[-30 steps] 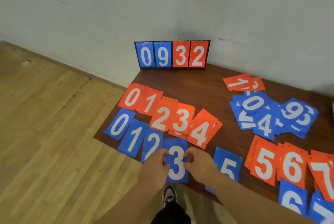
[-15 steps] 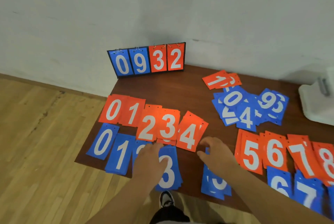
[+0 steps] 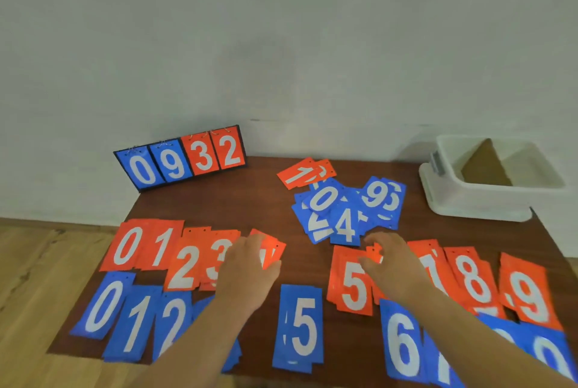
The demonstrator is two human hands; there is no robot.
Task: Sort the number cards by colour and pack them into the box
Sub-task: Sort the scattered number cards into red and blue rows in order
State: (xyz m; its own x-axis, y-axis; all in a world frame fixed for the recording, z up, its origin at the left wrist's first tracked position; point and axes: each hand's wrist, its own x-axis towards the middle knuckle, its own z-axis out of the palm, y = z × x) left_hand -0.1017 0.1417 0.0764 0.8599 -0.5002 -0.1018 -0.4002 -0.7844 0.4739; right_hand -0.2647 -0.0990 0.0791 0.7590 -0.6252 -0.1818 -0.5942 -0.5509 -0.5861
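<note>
The blue cards (image 3: 131,322) run in a row along the front edge of the surface (image 3: 250,200), nearest me. The blue 5 (image 3: 298,328) sits mid-row, so I take it as my mark. The gap just left of it reads to me as a slot kept for a blue 4. Just beyond lies the red row (image 3: 150,247), also in number order. I judge each colour is fanned out rather than stacked so the sets can be checked before packing.

My left hand (image 3: 250,268) is beyond and left of the blue 5. Its grip is loose, with fingers spread flat on the red 4 (image 3: 272,250) and holding nothing. My right hand (image 3: 394,265) is beyond and right of the blue 5, over the pile beside the red 5 (image 3: 352,284). Whether that grip pinches a card I cannot tell.

Farther beyond the blue 5, a loose heap (image 3: 344,215) of mostly blue cards waits unsorted. The box (image 3: 488,203) stands far to its right at the back corner, with no number cards showing in it.
</note>
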